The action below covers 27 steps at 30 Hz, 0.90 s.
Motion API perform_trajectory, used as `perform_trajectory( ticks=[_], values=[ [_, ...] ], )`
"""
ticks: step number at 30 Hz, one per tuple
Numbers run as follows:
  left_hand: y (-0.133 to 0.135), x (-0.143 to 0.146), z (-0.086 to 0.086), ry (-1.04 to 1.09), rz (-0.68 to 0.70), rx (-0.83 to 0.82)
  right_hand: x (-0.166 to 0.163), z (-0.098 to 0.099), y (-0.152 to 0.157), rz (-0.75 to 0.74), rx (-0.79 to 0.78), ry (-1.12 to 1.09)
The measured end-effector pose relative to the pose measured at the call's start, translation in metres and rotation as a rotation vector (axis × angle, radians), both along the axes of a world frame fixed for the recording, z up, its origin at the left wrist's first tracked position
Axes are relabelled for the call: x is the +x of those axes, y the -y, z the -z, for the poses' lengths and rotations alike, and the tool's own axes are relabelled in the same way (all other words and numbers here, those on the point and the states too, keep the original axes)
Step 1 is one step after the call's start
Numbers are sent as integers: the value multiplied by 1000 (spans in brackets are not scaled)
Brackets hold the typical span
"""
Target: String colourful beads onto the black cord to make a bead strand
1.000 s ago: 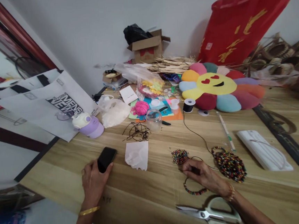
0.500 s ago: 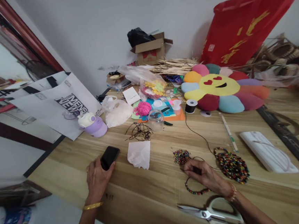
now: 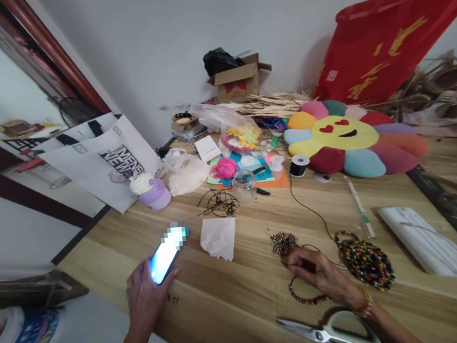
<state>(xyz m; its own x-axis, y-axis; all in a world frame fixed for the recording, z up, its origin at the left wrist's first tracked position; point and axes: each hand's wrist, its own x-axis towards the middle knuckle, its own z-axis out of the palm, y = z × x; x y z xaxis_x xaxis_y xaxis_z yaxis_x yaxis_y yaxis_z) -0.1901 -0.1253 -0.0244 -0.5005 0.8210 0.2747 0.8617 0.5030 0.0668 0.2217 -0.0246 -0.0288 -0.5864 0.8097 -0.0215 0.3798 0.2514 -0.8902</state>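
Observation:
In my left hand (image 3: 146,291) is a mobile phone (image 3: 167,257) with its screen lit, tilted up over the table's left part. My right hand (image 3: 315,269) rests on the table with thumb and index finger pinched together on a dark cord, its tip hidden by the fingers. A short strand of beads (image 3: 306,297) on this cord curves out below the hand. Just beyond the fingertips lies a small pile of loose colourful beads (image 3: 284,243). A large coil of strung beads (image 3: 368,263) sits to the right. Scissors (image 3: 320,335) lie open below my right wrist.
A spool of black cord (image 3: 299,166) stands behind the beads. White paper (image 3: 219,239), cut black cords (image 3: 219,203) and a clear jar (image 3: 244,186) occupy the middle. A white power bank-like block (image 3: 422,240) lies right. A flower cushion (image 3: 346,140) and paper bag (image 3: 107,155) stand further back.
The phone's dark screen has lit up, and my left hand has raised and tilted the phone. My right hand keeps its pinch beside the bead pile. The view has shifted slightly left.

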Motion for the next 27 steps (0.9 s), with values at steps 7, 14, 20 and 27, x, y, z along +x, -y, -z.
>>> perform_trajectory(
  ticks=[7, 14, 20, 27],
  values=[
    [4, -2, 3, 68, 25, 53, -1, -3, 1, -1, -9, -3],
    [16, 17, 1, 96, 12, 87, 0, 0, 1, 3, -27, -20],
    [36, 30, 3, 185, -11, 103, 1, 1, 2, 1, -40, -17],
    [66, 22, -2, 519, -389, 418, 0, -1, 3, 24, -30, 15]
  ],
)
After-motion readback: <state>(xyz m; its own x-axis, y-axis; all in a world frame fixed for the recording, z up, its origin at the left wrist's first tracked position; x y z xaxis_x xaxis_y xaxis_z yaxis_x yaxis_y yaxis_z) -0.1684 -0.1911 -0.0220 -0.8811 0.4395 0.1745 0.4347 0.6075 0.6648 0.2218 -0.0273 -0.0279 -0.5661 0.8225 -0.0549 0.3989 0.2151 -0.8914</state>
